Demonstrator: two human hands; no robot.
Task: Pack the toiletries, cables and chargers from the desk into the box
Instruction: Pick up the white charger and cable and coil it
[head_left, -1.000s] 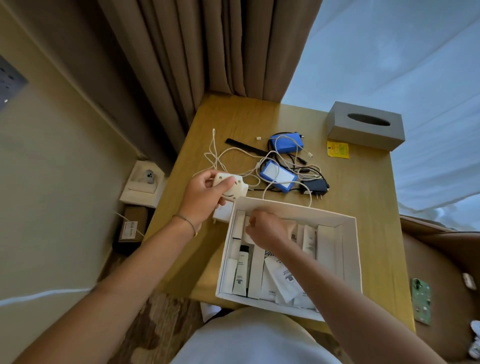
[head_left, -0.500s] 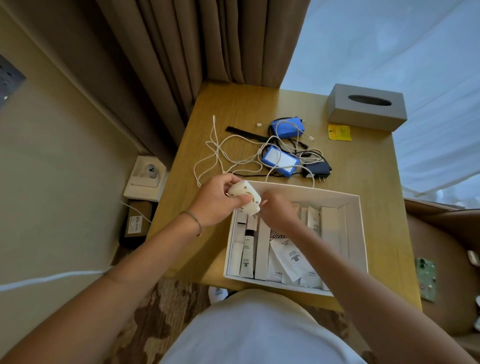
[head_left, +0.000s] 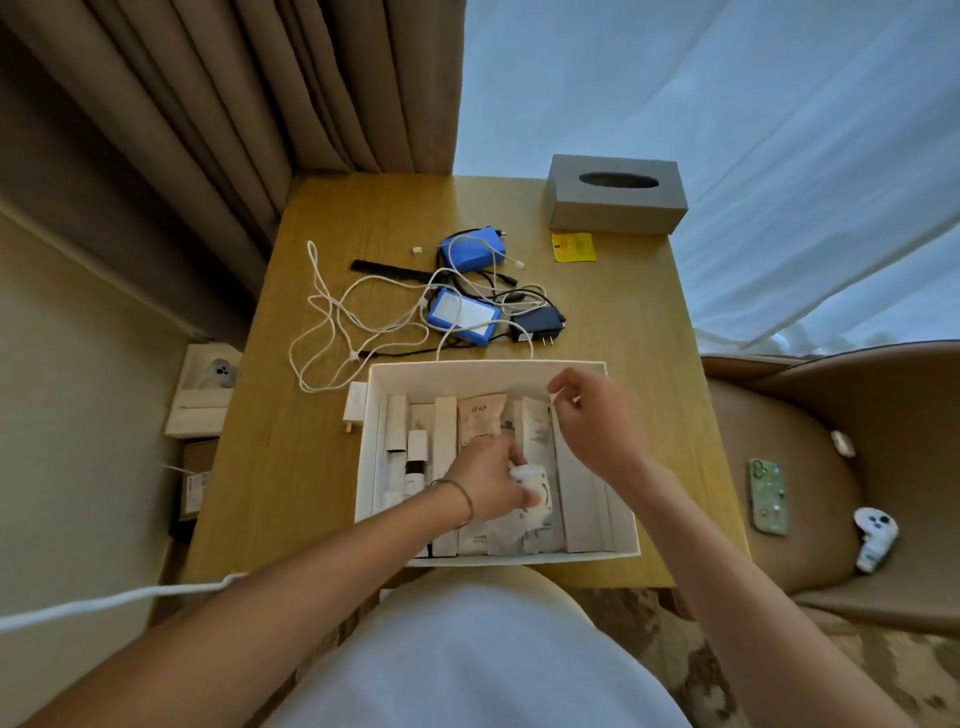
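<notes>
My left hand (head_left: 488, 480) clamps white charger (head_left: 535, 488) inside box (head_left: 488, 371) w/ toiletries; right hand (head_left: 597, 421) hovers, fingers loosely apart.

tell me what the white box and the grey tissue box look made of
White box: looks like matte cardboard, with thin, straight walls and crisp folded corners. Grey tissue box: a dull, even surface without shine, maybe felt or faux leather over a rigid shell; the picture leaves that open.

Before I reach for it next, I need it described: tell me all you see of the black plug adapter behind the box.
The black plug adapter is a small, dark, plastic-looking block lying flat on the wooden desk, its metal prongs pointing toward the white box. It sits just right of a blue pack, with cables running against it. Neither hand touches it.
</notes>
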